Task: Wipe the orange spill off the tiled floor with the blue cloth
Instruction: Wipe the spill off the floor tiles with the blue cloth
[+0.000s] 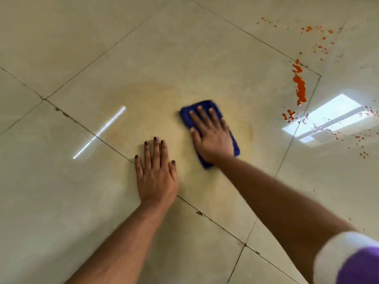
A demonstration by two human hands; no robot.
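Note:
A folded blue cloth (205,106) lies flat on the glossy beige tiled floor (102,48) near the middle of the view. My right hand (211,136) presses down on it with straight, spread fingers. My left hand (156,173) rests flat on the tile just left of the cloth, fingers straight. A thick orange spill (299,87) streaks the tile at the right, apart from the cloth. Orange droplets (320,39) scatter above it and more lie near the lower right. A faint yellowish smear (242,119) surrounds the cloth.
Dark grout lines (86,128) cross the floor diagonally. A bright window reflection (328,117) shines on the tile at the right, and a thin light streak (100,132) at the left. My purple and white sleeve (352,261) shows at the bottom right.

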